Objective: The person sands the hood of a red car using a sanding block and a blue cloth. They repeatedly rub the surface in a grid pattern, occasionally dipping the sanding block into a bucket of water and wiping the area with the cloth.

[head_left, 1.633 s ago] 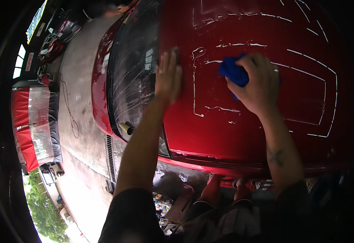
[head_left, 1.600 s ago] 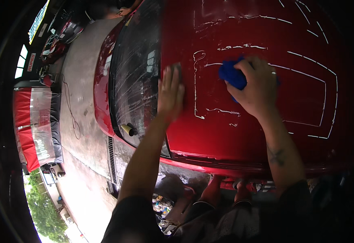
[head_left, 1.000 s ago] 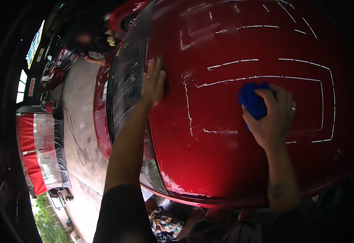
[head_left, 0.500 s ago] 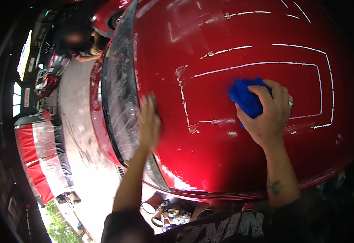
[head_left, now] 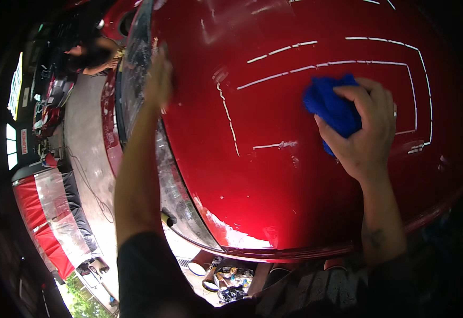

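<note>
My right hand (head_left: 366, 127) grips a bunched blue cloth (head_left: 331, 103), fingers and thumb curled round it, pressed to a glossy red car panel (head_left: 274, 196). White broken lines, forming nested rectangles, show on the gloss around the cloth. Farther left, my left hand (head_left: 159, 82) rests at the panel's left border beside the dusty glass (head_left: 173, 169). Its fingers look stretched out and a little blurred, and no object shows in it.
A person (head_left: 96, 55) leans over red bodywork at the far left. Beyond the car lies a grey floor with a cable (head_left: 91, 183) and a red, white and black covered unit (head_left: 54, 217). Containers and clutter (head_left: 223, 278) stand below the panel's near edge.
My left hand has slid away from me and leftward along the panel's border. My right hand, with the blue cloth, has moved slightly right. The view has shifted a little.
</note>
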Demonstrator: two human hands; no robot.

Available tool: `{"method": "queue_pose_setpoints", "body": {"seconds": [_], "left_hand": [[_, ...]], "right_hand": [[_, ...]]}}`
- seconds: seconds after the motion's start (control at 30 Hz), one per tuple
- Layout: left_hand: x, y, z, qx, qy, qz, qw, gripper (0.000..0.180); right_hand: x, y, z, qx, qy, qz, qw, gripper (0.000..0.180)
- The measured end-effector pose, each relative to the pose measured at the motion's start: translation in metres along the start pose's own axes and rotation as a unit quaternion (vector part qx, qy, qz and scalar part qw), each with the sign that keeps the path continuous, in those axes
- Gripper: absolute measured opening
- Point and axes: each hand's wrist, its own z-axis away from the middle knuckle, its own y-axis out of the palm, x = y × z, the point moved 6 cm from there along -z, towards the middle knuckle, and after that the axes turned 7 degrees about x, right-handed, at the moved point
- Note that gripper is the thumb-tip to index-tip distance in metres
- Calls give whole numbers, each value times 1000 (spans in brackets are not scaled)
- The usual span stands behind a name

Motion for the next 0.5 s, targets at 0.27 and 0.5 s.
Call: {"method": "queue_pose_setpoints", "body": {"seconds": [0.27, 0.5], "left_hand": [[-66, 17, 113, 92, -55, -20, 994, 67], [85, 14, -127, 80, -27, 169, 982, 79]], "right_hand": [[-2, -3, 6, -11, 23, 14, 1000, 51], [-5, 0, 2, -24, -13, -17, 999, 53]]}}
